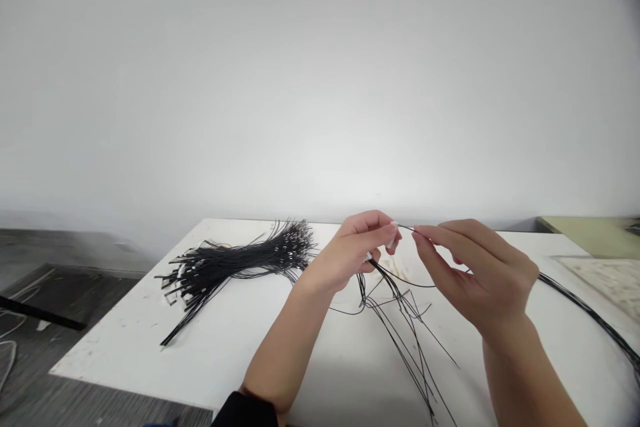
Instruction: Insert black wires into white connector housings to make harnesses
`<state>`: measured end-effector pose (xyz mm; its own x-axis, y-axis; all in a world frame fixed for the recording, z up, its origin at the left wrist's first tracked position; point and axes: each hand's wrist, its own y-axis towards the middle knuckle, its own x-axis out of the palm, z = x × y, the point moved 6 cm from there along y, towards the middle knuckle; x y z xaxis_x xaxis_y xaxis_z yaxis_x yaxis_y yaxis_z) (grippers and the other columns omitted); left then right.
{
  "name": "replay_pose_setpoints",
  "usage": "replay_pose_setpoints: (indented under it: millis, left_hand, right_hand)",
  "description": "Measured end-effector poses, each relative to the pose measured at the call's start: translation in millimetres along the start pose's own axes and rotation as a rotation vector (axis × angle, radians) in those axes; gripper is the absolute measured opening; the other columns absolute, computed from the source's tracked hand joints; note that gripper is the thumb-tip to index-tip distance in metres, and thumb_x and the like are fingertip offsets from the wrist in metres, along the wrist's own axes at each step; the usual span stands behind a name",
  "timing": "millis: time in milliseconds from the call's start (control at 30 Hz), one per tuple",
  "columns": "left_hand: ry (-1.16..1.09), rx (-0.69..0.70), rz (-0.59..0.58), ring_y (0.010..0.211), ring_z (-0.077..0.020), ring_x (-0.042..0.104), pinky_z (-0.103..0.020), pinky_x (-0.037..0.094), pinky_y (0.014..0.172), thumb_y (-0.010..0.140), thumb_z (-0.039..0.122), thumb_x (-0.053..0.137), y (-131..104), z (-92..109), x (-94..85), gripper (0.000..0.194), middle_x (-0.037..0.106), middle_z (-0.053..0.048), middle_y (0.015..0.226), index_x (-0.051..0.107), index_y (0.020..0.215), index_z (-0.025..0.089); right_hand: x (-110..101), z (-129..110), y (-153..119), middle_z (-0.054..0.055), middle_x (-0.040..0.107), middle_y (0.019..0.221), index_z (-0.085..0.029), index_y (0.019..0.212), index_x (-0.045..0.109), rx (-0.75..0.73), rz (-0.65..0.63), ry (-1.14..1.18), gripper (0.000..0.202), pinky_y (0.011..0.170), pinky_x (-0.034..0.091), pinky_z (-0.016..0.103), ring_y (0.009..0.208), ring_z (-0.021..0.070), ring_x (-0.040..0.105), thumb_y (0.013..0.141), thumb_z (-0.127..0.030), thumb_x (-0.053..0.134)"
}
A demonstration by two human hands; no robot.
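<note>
Between the thumb and fingers of my left hand [345,250] is a small white connector [394,224], mostly covered by the fingertips. My right hand [480,273] is closed in a pinch on a thin black wire [406,227], which runs level from its fingertips to the connector. Whether the wire's end sits inside the connector or only touches it, I cannot tell. Below my left palm, several black wires [388,275] hang down and fan out over the white table [115,347]. Another white piece [369,257] shows at their top, partly hidden by the hand.
A large bundle of black wires [250,259] with white connectors at its left end lies on the table's left half. Thicker black wires [590,310] curve away at the right edge. A pale green board [595,233] lies at the back right, against the wall [320,80].
</note>
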<state>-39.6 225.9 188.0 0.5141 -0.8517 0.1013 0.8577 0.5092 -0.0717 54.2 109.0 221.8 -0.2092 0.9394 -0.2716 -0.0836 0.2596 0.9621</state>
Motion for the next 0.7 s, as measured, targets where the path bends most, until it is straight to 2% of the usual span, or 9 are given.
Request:
replay_pose_setpoints:
  millis: [167,700]
  left_hand:
    - [-0.012,0.003,0.005,0.055,-0.0054,0.034,-0.020,0.015,0.043,0.084,0.041,0.061,-0.2,-0.2,-0.3,0.026,0.051,0.001,0.073,0.053,0.075,0.018]
    - [0.000,0.008,-0.001,0.056,-0.0055,0.035,-0.020,0.016,0.043,0.085,0.037,0.060,-1.4,1.5,-2.3,0.024,0.051,0.000,0.073,0.052,0.073,0.017]
  right_hand:
    - [1.2,1.6,-0.4,-0.002,0.064,0.071,-0.019,0.089,0.064,0.029,-0.018,0.034,0.022,0.046,0.040,0.020,0.052,0.0049,0.046,0.074,-0.004,0.069]
    - [3.8,-3.4,-3.4,-0.001,0.066,0.072,-0.018,0.090,0.065,0.020,-0.004,0.058,0.025,0.049,0.042,0.021,0.053,0.0059,0.047,0.073,-0.001,0.070]
